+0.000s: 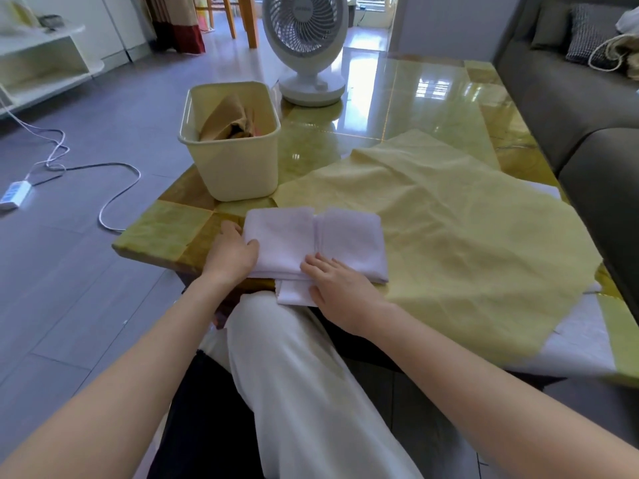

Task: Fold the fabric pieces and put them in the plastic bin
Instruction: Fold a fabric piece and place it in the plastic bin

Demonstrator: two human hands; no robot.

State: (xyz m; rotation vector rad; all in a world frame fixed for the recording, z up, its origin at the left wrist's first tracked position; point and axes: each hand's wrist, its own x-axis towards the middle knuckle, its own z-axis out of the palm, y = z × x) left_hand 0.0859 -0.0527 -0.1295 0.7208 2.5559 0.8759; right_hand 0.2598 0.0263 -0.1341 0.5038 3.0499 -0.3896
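The left hand grips the left edge of a folded white fabric, thumb laid on top and fingers curled at the edge. The right hand lies flat with its fingers straight, pressing the near edge of the same piece. This fabric is soft and slightly fuzzy, folded into a thick rectangle with a seam-like crease up its middle, and a thin lower layer sticks out over the bench's near edge.

At 2 o'clock from the hands, a large pale yellow fabric lies spread out, thin and wrinkled, with angular corners; the white piece's right part rests on it. At 11 o'clock stands the plastic bin, cream, smooth, rectangular with rounded corners, holding a crumpled tan fabric.

The bench has a glossy, marbled green-yellow top in square panels. At 12 o'clock, past the bin, a round white fan stands on it. A grey sofa sits at 2 o'clock.
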